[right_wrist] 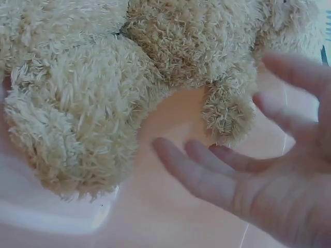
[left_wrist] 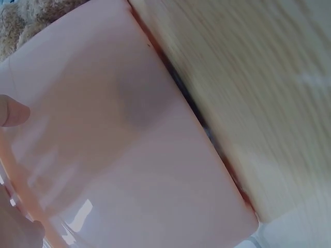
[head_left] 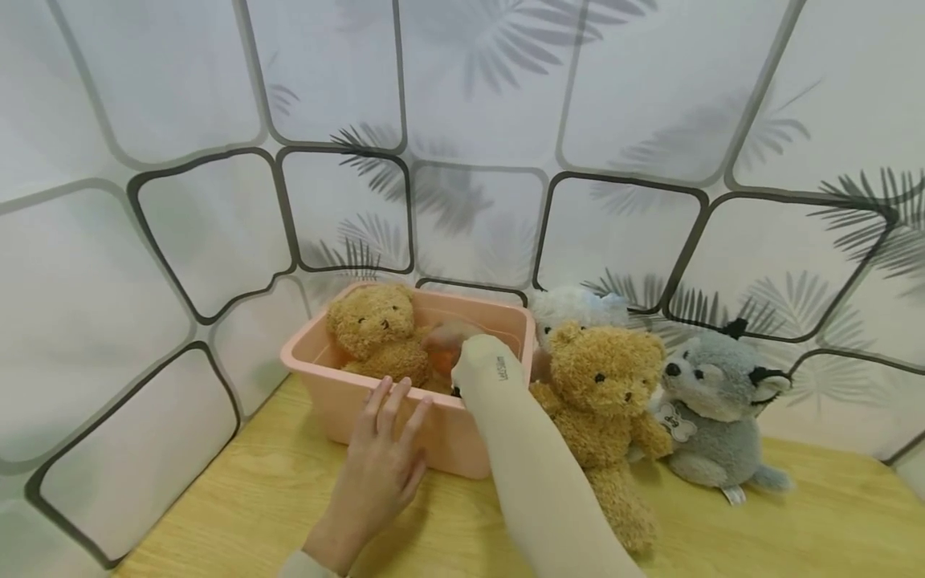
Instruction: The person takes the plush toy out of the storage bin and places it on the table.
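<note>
A pink plastic bin (head_left: 405,405) stands on the table with a curly brown teddy bear (head_left: 376,325) sitting in its left part. My right hand (head_left: 451,335) reaches down into the bin beside the bear; the sleeved forearm hides part of the inside. In the right wrist view this hand (right_wrist: 248,170) has its fingers spread, apart from the bear's leg and close to a smaller furry limb. My left hand (head_left: 383,437) rests on the bin's near rim, fingers extended over it. The left wrist view shows the bin's outer wall (left_wrist: 119,134) and the left thumb near it.
Right of the bin, a second brown teddy bear (head_left: 610,377) sits upright on the wooden table (head_left: 267,474). Behind it is a white plush toy (head_left: 574,305), partly hidden. A grey husky plush (head_left: 711,417) with a bone-shaped tag sits farther right. A patterned curtain (head_left: 477,217) hangs behind.
</note>
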The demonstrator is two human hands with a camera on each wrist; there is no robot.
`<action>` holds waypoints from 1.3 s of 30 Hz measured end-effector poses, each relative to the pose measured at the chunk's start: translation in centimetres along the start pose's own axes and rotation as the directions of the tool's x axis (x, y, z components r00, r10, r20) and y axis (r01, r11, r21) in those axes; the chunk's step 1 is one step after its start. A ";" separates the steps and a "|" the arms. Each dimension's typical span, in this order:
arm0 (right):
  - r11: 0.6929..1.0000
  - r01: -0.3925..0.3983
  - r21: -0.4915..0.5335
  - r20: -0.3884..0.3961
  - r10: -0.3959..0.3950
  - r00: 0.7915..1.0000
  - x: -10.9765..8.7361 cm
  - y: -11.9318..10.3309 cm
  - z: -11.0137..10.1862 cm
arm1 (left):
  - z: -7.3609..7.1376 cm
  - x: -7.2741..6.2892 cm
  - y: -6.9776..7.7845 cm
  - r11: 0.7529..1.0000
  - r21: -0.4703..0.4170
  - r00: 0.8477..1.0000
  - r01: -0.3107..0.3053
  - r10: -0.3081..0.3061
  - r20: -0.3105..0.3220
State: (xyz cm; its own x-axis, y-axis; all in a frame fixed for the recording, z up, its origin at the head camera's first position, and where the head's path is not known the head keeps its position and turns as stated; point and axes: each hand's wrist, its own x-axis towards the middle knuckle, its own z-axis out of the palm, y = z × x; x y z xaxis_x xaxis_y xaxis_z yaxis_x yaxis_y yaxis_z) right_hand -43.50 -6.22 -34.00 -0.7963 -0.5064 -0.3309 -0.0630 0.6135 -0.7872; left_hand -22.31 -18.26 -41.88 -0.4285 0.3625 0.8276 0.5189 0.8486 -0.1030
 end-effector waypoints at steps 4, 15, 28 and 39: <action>1.000 0.001 -0.015 -0.169 -0.003 0.986 -3.4 -1.7 0.4 | 0.0 0.0 0.0 1.000 -0.012 1.000 0.002 -0.002 0.000; 0.996 -0.069 0.064 -0.106 0.076 0.991 -5.2 -2.0 0.6 | 0.0 0.1 0.2 1.000 -0.013 1.000 0.007 -0.007 -0.009; 0.977 0.023 0.211 0.009 -0.025 1.000 -2.2 -1.0 0.9 | 0.2 0.1 0.3 1.000 -0.018 1.000 -0.001 0.001 -0.016; 0.974 0.198 -0.107 -0.195 -0.216 0.957 -3.5 -2.0 0.2 | 0.3 -0.1 0.2 1.000 0.000 1.000 0.004 -0.004 -0.007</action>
State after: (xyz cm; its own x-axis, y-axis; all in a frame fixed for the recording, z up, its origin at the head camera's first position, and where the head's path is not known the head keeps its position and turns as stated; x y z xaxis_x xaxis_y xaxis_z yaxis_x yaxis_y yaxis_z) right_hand -40.48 -5.76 -31.37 -0.8656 -0.4987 -0.0456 -0.2830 0.5623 -0.7770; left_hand -22.41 -18.00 -42.17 -0.4251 0.3567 0.8319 0.5175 0.8498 -0.1000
